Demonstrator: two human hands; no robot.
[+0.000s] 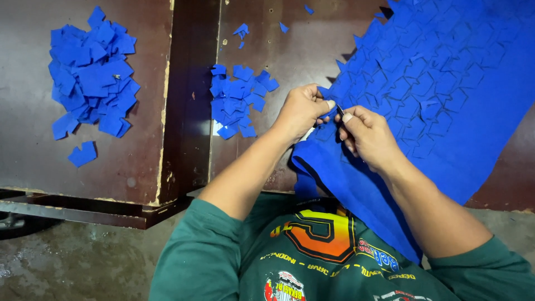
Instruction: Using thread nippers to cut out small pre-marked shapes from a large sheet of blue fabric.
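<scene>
Both hands pinch the blue fabric, largely hiding a small dark tool.

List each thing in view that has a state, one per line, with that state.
Blue fabric sheet: die-cut into shapes, draped over the table edge onto the lap.
Left hand: pinching the sheet's edge.
Right hand: pinching a small piece at the same edge.
Middle pile of blue pieces: loose, heaped on the table.
Far left pile of blue pieces: loose, spread, larger.
Brown table: scuffed, edge chipped.
</scene>
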